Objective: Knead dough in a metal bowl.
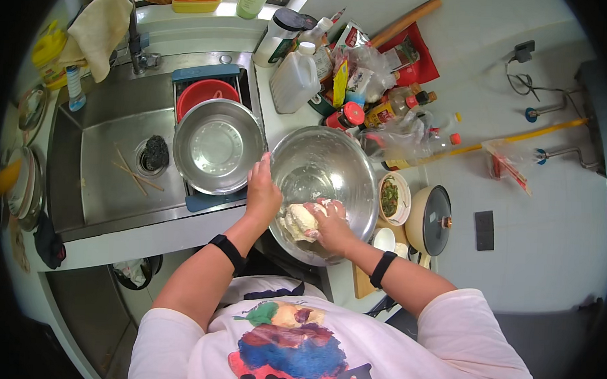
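A lump of pale dough [300,221] lies in the near part of a large stainless steel mixing bowl [314,162]. My right hand [331,227] is inside that bowl, its floury fingers curled over the dough's right side. At the left wall of the same bowl, my left hand [263,190] grips the rim, fingers pointing away from me and the thumb hidden. A smaller metal basin [217,146] stands just left of my left hand, over the sink's right edge, and holds no visible food. Wet smears mark the inside of the large bowl.
The sink [116,108] at left holds chopsticks [133,171] and a dark scouring pad [156,153]. A red plastic basin [206,93] sits behind the smaller one. Bottles and a white jug [296,79] crowd the back counter. Right are a food bowl [394,198], a lidded pot [429,220] and a wooden board [363,282].
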